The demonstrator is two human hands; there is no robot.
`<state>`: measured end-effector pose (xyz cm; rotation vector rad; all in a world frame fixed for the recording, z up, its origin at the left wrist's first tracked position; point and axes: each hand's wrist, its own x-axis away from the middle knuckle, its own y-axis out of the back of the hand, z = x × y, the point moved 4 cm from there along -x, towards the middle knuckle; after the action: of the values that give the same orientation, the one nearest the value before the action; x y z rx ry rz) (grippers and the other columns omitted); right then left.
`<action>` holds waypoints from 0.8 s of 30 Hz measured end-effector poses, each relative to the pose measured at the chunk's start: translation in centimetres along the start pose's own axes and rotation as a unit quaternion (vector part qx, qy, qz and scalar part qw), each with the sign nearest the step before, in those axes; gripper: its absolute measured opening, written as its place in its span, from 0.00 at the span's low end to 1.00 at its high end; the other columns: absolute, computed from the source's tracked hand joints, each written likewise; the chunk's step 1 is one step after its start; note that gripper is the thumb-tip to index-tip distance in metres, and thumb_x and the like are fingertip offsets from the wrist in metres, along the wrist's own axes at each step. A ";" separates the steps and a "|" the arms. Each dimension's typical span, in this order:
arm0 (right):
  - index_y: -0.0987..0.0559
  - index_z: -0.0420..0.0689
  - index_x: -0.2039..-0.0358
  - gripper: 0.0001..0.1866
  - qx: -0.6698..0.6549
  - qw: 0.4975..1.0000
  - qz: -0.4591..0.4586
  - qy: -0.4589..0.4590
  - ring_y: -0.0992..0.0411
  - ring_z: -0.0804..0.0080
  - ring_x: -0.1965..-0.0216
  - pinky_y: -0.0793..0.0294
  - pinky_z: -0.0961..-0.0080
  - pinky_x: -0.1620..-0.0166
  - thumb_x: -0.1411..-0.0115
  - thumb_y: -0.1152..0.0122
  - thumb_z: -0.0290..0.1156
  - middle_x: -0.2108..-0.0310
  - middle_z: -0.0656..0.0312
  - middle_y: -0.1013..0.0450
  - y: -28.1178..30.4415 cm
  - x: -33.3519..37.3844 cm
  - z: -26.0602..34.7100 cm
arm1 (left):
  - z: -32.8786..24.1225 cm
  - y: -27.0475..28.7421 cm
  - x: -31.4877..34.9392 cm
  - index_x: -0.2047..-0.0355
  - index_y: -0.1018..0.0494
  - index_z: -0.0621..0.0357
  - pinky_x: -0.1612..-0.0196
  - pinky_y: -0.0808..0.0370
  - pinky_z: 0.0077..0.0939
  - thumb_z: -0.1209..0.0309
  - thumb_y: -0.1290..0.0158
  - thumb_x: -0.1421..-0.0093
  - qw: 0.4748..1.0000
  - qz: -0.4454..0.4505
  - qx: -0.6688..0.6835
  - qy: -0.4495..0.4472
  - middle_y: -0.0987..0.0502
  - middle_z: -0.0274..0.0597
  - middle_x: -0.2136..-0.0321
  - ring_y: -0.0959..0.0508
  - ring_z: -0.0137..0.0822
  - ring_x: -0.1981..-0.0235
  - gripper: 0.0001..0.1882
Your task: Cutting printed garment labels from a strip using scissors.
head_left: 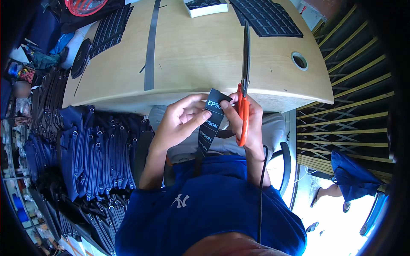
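Note:
A long black strip of printed labels hangs in front of my chest, its lower end tapering down toward my lap. My left hand pinches the strip's left edge between thumb and fingers. At the upper right corner, the thumb and forefinger of my right hand grip the same strip. That right hand also carries a pair of scissors with orange handles, looped over the fingers. Their dark blades point up and away over the table, looking closed together. The back fingers of my right hand are partly hidden behind the handles.
A pale wooden table stands ahead, with a dark grey band, label sheets, and a white box. Blue straps with metal rings hang at left. A folding gate and another person's leg are right.

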<state>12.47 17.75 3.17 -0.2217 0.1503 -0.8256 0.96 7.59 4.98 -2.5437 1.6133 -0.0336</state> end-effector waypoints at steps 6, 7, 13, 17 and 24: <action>0.29 0.41 0.71 0.06 0.002 1.000 0.009 -0.017 0.42 0.92 0.79 0.46 0.91 0.78 0.44 0.40 0.24 0.80 0.74 0.36 -0.2 0.9 0.1 | 0.7 0.3 1.0 0.59 0.31 0.72 0.59 0.28 0.18 0.78 0.48 0.42 1.000 0.008 -0.009 -0.016 0.23 0.43 0.68 0.25 0.25 0.64 0.12; 0.29 0.41 0.71 0.06 0.008 1.000 0.009 -0.007 0.43 0.92 0.80 0.46 0.91 0.78 0.44 0.40 0.24 0.80 0.74 0.36 -0.2 0.9 0.0 | 0.8 0.3 1.2 0.59 0.31 0.72 0.59 0.28 0.18 0.78 0.48 0.42 1.000 0.007 -0.009 -0.016 0.23 0.43 0.68 0.25 0.25 0.64 0.12; 0.29 0.41 0.71 0.06 0.025 1.000 0.006 -0.012 0.43 0.93 0.81 0.47 0.91 0.79 0.45 0.40 0.23 0.81 0.75 0.37 -0.5 1.8 -0.1 | 1.0 0.9 2.5 0.65 0.28 0.70 0.66 0.30 0.15 0.75 0.49 0.40 0.999 -0.019 -0.044 0.003 0.25 0.37 0.72 0.27 0.20 0.69 0.08; 0.29 0.41 0.71 0.06 0.004 1.000 -0.001 -0.015 0.43 0.93 0.81 0.48 0.92 0.80 0.45 0.40 0.22 0.82 0.75 0.37 -0.7 2.4 -0.1 | 1.3 0.9 3.1 0.66 0.28 0.69 0.69 0.31 0.13 0.74 0.49 0.39 0.999 -0.029 -0.028 -0.002 0.25 0.34 0.74 0.29 0.19 0.72 0.08; 0.29 0.42 0.71 0.05 0.004 1.000 0.004 -0.015 0.44 0.94 0.82 0.49 0.92 0.81 0.44 0.41 0.22 0.82 0.76 0.37 -0.8 3.1 -1.0 | 2.1 1.2 4.3 0.66 0.27 0.69 0.68 0.30 0.15 0.73 0.50 0.39 0.999 -0.026 -0.024 0.000 0.25 0.35 0.74 0.28 0.21 0.73 0.08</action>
<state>13.76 14.78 2.30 -0.2250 0.1188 -0.8136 1.96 3.41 2.51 -2.6208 1.5663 -0.0002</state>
